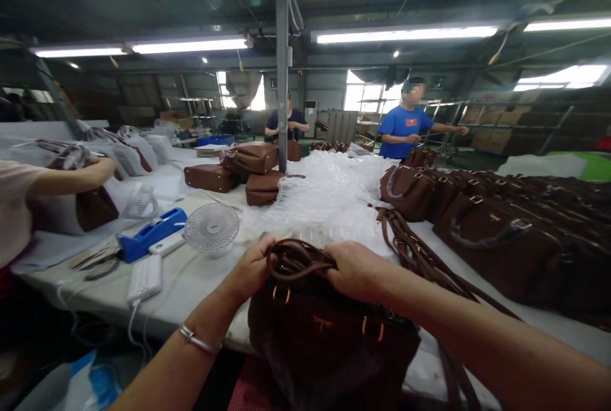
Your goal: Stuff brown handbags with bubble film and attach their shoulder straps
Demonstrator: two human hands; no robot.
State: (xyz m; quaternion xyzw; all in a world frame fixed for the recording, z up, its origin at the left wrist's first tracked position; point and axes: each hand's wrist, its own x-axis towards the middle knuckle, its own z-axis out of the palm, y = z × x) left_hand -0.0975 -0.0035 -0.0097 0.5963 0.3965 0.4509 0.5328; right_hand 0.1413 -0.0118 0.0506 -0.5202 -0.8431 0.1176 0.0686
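Note:
A dark brown handbag [329, 347] with gold rings and a small gold emblem stands upright at the table's near edge, right in front of me. Over its open top lies a brown shoulder strap [298, 258], looped into a coil. The left end of that coil is gripped by my left hand [258, 268], fingers closed. My right hand [356, 271] closes on the coil's right end, its fingertips partly hidden behind the strap. Clear plastic film hangs on the front of the handbag. More loose straps [415, 252] lie in a bundle to the right.
Rows of brown handbags [515, 239] fill the right side. White plastic wrap [329, 188] is heaped mid-table beside stacked bags [252, 158]. A fan [211, 228], blue tape dispenser [153, 233] and power bank [146, 278] sit on the left. Co-workers stand left and behind.

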